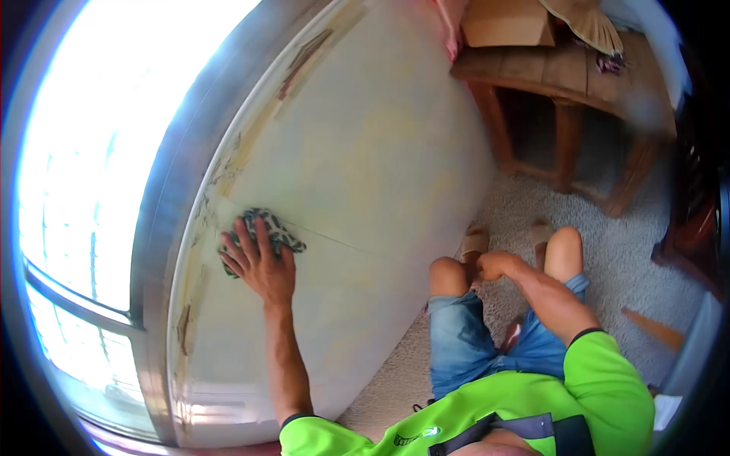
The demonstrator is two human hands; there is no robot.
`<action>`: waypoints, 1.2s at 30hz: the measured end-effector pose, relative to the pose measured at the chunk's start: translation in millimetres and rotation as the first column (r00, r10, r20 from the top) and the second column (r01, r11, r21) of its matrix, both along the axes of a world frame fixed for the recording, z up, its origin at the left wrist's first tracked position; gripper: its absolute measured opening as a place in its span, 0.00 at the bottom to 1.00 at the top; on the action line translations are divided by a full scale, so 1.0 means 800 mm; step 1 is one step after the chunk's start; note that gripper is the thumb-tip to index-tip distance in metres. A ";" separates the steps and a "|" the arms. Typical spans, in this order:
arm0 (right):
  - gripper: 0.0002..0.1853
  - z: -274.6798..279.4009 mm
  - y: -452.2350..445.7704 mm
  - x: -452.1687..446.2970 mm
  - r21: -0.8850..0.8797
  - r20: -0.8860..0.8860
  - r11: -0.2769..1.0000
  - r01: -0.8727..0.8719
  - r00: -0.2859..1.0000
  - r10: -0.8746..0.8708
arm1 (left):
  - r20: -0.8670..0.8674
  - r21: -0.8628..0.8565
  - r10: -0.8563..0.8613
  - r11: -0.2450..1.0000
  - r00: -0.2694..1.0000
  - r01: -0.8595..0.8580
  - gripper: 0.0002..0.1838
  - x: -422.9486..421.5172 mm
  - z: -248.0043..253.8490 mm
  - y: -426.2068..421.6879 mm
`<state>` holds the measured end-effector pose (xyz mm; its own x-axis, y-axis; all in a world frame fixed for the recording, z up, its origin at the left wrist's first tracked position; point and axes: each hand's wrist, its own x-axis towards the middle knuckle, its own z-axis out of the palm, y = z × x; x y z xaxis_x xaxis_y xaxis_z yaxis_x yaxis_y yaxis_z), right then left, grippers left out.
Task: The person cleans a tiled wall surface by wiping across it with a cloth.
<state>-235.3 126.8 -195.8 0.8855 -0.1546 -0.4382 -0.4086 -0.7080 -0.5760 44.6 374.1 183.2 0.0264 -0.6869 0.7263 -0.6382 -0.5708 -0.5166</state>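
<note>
My left hand [262, 266] presses a patterned cloth [283, 232], dark and pale with some green at its edge, against a pale wall [365, 152]. Its fingers are spread over the cloth and keep it on the surface. A thin crack-like line runs to the right from the cloth. Close to my knee, my right hand [496, 265] is closed, with the fingers curled in. Whatever it may hold is hidden.
Bright window [84, 167] and its frame border the wall on the left. At the upper right a wooden table [547, 76] carries a cardboard box [506, 23] and a hand fan [589, 23]. Dark wooden furniture [696, 205] stands at the right. Grey carpet [525, 205] covers the floor.
</note>
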 end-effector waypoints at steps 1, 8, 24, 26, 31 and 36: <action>0.17 -0.010 -0.008 0.005 -0.021 0.043 0.999 0.028 0.999 -0.028 | 0.006 -0.031 0.030 0.999 1.000 -0.030 0.40 0.003 0.005 0.000; 0.20 -0.018 -0.004 0.025 -0.046 0.066 0.998 -0.045 0.997 0.048 | 0.078 -0.226 0.206 0.956 0.975 -0.184 0.41 0.022 0.039 0.093; 0.22 -0.104 -0.017 0.035 -0.141 -0.035 0.936 -0.323 0.946 0.321 | -0.235 -0.904 0.312 0.277 0.921 -0.325 0.38 0.101 -0.072 0.376; 0.23 -0.116 -0.012 0.031 -0.042 -0.001 0.974 -0.223 0.975 0.223 | -0.284 -0.896 0.260 0.270 0.923 -0.352 0.38 0.092 -0.059 0.349; 0.24 -0.086 -0.008 0.015 -0.048 -0.063 0.986 -0.160 0.986 0.157 | -0.195 -0.802 0.298 0.500 0.934 -0.327 0.38 0.065 -0.067 0.227; 0.23 -0.066 -0.006 0.009 -0.033 -0.004 0.982 -0.189 0.982 0.189 | -0.137 -0.718 0.193 0.656 0.971 -0.232 0.42 0.037 -0.065 0.098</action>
<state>-228.2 121.9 -248.6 0.8999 0.0009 -0.4361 -0.2663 -0.7908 -0.5511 74.2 452.8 131.4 0.1495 0.0849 0.9851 -0.4623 -0.8747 0.1455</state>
